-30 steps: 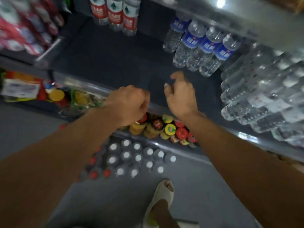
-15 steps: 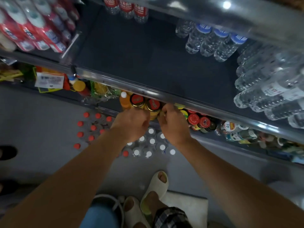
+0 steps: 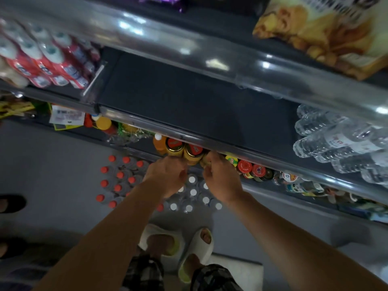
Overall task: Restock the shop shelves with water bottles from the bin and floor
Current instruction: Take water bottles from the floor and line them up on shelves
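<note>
Several white-capped water bottles [image 3: 193, 193] stand on the grey floor below the shelves, beside a group of red-capped bottles [image 3: 119, 175]. My left hand [image 3: 168, 175] and my right hand [image 3: 220, 179] hang close together just above the white-capped bottles, in front of the lower shelf's edge. Both have their fingers curled downward and hidden from me, so I cannot tell if they grip anything. The dark middle shelf [image 3: 178, 101] is bare in its centre. Clear water bottles [image 3: 336, 141] lie stacked at its right end.
Red-labelled bottles [image 3: 48, 59] fill the shelf section at the left. Jars with red and yellow lids [image 3: 174, 145] line the lower shelf. A snack bag [image 3: 325, 32] lies on the top shelf. My sandalled feet [image 3: 159, 242] stand below; another person's foot [image 3: 10, 203] is at the left.
Both hands dropped from the middle shelf's front edge down to the floor bottles and came closer together. My view tilted down; in the last half second the hands barely moved.
</note>
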Tool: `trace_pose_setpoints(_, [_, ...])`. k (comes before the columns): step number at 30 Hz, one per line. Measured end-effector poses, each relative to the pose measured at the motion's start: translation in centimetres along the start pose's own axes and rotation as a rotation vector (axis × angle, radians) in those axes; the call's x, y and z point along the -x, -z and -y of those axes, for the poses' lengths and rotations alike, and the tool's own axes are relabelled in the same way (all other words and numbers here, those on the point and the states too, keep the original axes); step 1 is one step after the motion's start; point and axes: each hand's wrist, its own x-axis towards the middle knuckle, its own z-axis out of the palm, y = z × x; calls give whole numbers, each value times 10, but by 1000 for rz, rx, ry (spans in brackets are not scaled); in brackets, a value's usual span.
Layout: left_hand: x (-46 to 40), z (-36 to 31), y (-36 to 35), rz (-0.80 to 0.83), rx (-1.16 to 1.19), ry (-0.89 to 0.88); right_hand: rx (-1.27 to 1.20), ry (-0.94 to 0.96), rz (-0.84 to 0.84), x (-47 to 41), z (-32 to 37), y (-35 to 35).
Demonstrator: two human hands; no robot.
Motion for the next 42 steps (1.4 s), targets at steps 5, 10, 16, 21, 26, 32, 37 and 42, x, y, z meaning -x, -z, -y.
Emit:
trace_pose_setpoints(5, [-5,11,24,11,13,-62,0,-35,-17,-9,17,11])
trace_pose_setpoints(10, [-26,44,32,56,-48,-139,0,-104,-67,-25,36,-3])
trace_pose_setpoints(16, [-52,74,17,182,-86,-343,29,-373,10,-30,41,-58])
trace_pose_setpoints(21, [-46,99,-23,317,-150,-400,-12,-527,107,-6,31,-118])
trace_pose_setpoints(26, [-45,110,-95,429,-215,-359,-133,-661,221,34,-4,-194])
trace_pose_setpoints(32, [-48,108,-190,506,-312,-320,-224,-729,298,59,-43,-267])
trace_pose_setpoints(37, [-49,120,-250,626,-378,-314,-278,-730,314,66,-62,-313])
trace_pose_setpoints(42, [-50,138,-276,691,-395,-304,-311,-724,321,61,-66,-347])
